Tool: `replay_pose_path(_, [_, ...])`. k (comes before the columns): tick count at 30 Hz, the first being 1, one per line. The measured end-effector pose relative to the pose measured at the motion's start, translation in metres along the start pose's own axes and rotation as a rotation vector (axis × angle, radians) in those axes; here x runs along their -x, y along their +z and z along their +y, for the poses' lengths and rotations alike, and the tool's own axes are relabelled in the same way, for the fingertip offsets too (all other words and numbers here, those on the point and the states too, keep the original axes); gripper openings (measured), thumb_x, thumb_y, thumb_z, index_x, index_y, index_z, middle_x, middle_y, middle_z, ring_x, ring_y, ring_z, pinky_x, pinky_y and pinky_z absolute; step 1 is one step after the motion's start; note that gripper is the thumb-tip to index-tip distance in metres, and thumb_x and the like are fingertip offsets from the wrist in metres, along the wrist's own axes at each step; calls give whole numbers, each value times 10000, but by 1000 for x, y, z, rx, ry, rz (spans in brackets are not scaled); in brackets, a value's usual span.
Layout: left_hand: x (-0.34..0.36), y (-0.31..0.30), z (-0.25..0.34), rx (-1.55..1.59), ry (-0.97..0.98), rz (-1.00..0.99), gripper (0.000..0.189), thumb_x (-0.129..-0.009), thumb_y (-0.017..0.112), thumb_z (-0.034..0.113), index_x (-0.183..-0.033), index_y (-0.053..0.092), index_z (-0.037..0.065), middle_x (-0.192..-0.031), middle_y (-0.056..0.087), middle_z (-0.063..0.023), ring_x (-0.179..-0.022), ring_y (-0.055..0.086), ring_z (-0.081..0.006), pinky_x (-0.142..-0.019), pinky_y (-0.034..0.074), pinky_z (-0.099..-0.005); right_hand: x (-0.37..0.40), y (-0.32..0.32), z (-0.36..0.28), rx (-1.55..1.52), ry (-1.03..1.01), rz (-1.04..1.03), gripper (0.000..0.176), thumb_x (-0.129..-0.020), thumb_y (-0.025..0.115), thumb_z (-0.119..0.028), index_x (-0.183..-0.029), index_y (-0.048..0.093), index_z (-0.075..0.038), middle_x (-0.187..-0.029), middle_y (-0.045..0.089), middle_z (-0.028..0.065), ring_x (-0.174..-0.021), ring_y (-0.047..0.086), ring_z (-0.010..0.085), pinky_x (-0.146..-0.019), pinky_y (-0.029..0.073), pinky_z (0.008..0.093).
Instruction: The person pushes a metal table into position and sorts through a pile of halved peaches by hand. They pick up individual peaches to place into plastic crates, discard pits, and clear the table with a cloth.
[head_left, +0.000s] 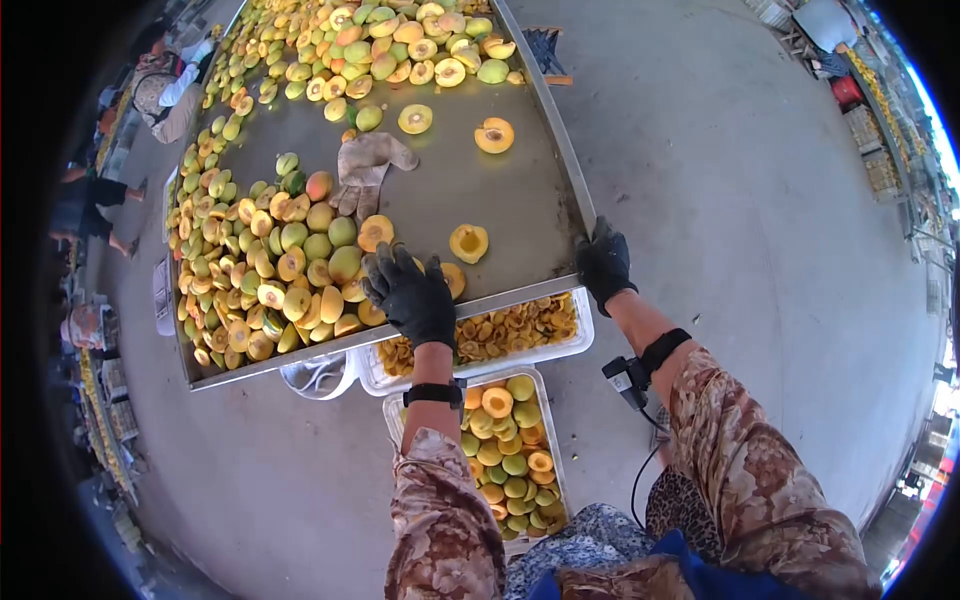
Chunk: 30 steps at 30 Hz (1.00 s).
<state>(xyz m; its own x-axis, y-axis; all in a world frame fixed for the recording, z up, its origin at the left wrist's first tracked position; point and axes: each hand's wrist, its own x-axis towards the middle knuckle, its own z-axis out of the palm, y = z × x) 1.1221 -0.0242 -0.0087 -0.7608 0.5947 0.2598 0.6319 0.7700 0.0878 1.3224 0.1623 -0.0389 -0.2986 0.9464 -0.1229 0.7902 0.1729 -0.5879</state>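
Starting at the left, we see a pile [270, 270] of green and yellow fruit, whole and cut, on the metal table [520, 200]. A loose glove [365, 170] lies flat behind it. Our left hand [410, 295], in a black glove, rests at the front edge with its fingers spread. It touches a cut half [453, 280] but is not closed on it. Just under this edge stands a tray [480, 362] of halves, and nearer to us a crate [500, 377] of whole fruit. Our right hand [605, 262] is clamped on the table corner. We judge the step to be drawing halves over the edge. The next move calls for a gentle pull, keeping them above the tray.
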Motion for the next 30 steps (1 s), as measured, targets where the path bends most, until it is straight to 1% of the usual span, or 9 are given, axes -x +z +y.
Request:
replay_pose_path(2, [8, -2, 8, -80, -207, -61, 552, -966, 626, 426, -1374, 558, 60, -1517, 470, -146, -1471, 350, -374, -1204, 257, -541, 5, 2, 4, -35, -112, 49, 233, -887, 596, -192, -1042, 572, -20, -976, 697, 279, -947, 658, 500, -843, 521, 573])
replay_pose_path(4, [4, 3, 10, -90, -265, -80, 548, -980, 601, 418, -1393, 543, 62, -1493, 508, -143, -1445, 392, -366, -1184, 286, -531, 4, 2, -1, -91, -107, 35, 230, -896, 594, -183, -1058, 557, -24, -962, 692, 281, -932, 658, 499, -823, 522, 575])
replay_pose_path(8, [2, 3, 15, -140, -295, -172, 553, -981, 596, 414, -1409, 523, 71, -1507, 510, -127, -1428, 416, -350, -1154, 324, -516, 13, 0, 4, -175, -129, 0, 251, -928, 599, -178, -1117, 518, -34, -939, 677, 278, -891, 659, 494, -771, 527, 574])
replay_pose_path(11, [2, 10, 9, -142, -262, -162, 584, -963, 632, 369, -1436, 482, 63, -1508, 510, -137, -1390, 457, -356, -1139, 346, -510, 10, -2, 5, -191, -65, -114, 375, -956, 628, -282, -1210, 523, -26, -974, 682, 300, -910, 653, 511, -769, 520, 588])
replay_pose_path(14, [0, 6, 12, -63, -341, -180, 598, -951, 654, 355, -1445, 479, 68, -1519, 497, -146, -1386, 464, -360, -1142, 345, -509, 8, -11, -1, -146, -89, -123, 317, -955, 614, -218, -1177, 507, -18, -974, 683, 277, -890, 669, 488, -771, 541, 567])
replay_pose_path(16, [2, 8, 10, -100, -367, -158, 591, -948, 660, 341, -1444, 482, 72, -1519, 496, -150, -1390, 464, -355, -1152, 340, -500, 5, -14, -1, -191, -38, -239, 337, -955, 617, -219, -1201, 500, -22, -989, 685, 285, -903, 670, 488, -776, 538, 574])
replay_pose_path(23, [1, 10, 8, -82, -343, -158, 585, -921, 679, 293, -1428, 486, 76, -1513, 501, -137, -1397, 463, -334, -1180, 316, -503, 4, -19, -2, -261, -103, -212, 316, -982, 603, -246, -1206, 478, -61, -936, 693, 288, -892, 661, 515, -760, 514, 590])
replay_pose_path(29, [2, 3, 13, -40, -392, -153, 535, -920, 649, 232, -1404, 484, 74, -1506, 498, -145, -1401, 457, -338, -1181, 314, -528, -5, -32, 3, -195, -146, -354, 402, -989, 614, -288, -1266, 451, -47, -942, 689, 294, -898, 654, 534, -772, 516, 576])
replay_pose_path(30, [0, 2, 12, -62, -367, -159, 528, -924, 641, 226, -1405, 484, 77, -1507, 496, -146, -1404, 453, -337, -1183, 311, -531, -8, -33, 10, -142, -154, -412, 473, -955, 661, -312, -1282, 457, -38, -1009, 675, 309, -953, 640, 535, -799, 509, 578])
